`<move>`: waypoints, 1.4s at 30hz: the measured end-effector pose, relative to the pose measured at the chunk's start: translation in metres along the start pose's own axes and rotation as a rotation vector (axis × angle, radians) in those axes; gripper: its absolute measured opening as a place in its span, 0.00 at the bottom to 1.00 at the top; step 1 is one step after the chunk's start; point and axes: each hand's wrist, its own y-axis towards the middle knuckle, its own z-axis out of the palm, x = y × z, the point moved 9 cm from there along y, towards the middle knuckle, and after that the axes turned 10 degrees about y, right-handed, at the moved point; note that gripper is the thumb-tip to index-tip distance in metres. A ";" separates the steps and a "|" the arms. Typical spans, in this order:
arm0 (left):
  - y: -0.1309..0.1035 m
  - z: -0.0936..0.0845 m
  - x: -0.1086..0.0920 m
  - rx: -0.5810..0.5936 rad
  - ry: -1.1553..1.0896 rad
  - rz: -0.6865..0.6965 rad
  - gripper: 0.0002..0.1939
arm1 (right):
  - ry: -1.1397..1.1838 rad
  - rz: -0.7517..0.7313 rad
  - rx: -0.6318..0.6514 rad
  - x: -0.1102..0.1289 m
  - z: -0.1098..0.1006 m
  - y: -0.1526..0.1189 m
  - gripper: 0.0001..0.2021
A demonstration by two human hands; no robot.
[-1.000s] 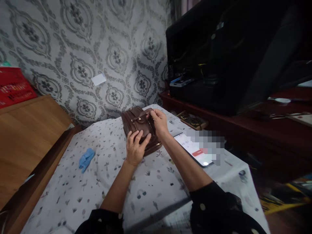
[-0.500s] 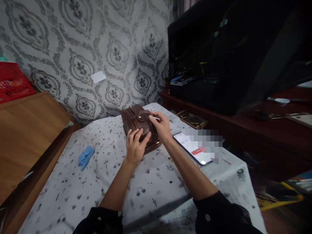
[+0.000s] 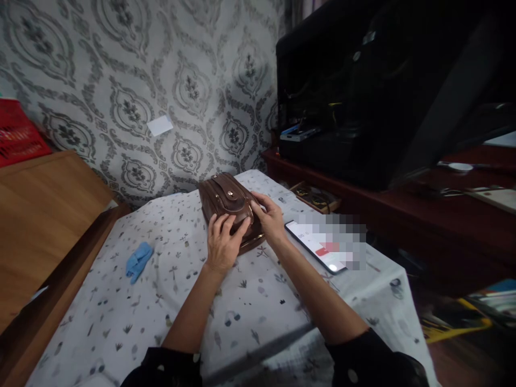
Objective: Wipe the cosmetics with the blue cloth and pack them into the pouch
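A brown leather bag [image 3: 220, 201] with gold studs and a gold zip lies on the white patterned sheet. Its strap [image 3: 230, 192] rests flat along the top. My left hand [image 3: 223, 244] grips the near end, fingers bent over the leather and the thumb apart from them. At the right side of that end, close by the gold zip edge, my right hand [image 3: 271, 217] has its thumb and fingers closed on the bag. Whether a zip pull is between them is too small to make out.
A phone [image 3: 316, 250] with a lit screen lies right of my right forearm. On the left is a crumpled blue cloth [image 3: 139, 262]. A wooden board [image 3: 52, 204] borders the left side, a dark red cabinet [image 3: 363, 220] the right. Patterned wallpaper covers the back wall.
My right hand has let go of the raised strap, which now lies down on the bag. That hand has shifted slightly lower to the bag's right edge. My left hand stays on the near end.
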 end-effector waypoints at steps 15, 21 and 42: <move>0.005 0.003 -0.003 0.079 -0.006 -0.013 0.19 | -0.051 0.018 -0.027 -0.004 -0.011 -0.001 0.23; 0.002 0.009 -0.002 0.119 -0.027 -0.040 0.21 | -0.120 0.015 0.036 -0.008 -0.011 -0.011 0.28; 0.011 -0.009 0.021 0.069 -0.342 -0.118 0.15 | -0.453 -0.255 -0.151 0.018 0.004 -0.058 0.13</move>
